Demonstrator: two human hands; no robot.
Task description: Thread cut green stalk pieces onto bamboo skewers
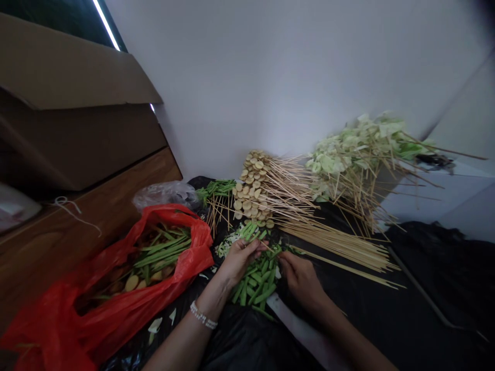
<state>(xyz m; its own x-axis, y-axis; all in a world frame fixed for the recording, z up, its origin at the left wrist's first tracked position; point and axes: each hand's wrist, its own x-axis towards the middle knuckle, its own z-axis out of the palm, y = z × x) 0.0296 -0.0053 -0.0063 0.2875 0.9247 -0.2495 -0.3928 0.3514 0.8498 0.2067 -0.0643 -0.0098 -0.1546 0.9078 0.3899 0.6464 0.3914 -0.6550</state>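
Note:
My left hand, wearing a white beaded bracelet at the wrist, is closed on cut green beans that stick up past its fingers. In a pinch, my right hand grips a thin bamboo skewer whose far end runs toward the left hand's fingers. Whether the skewer passes through the beans is hidden by the fingers. Right below both hands lies a pile of cut green bean pieces. Shredded pale cabbage bits lie just beyond the left hand.
Skewered potato slices are stacked by the wall, with bare skewers to their right. Cabbage skewers lean behind. At left sits a red plastic bag holding beans and potatoes. Skewered beans and a cardboard box stand farther back.

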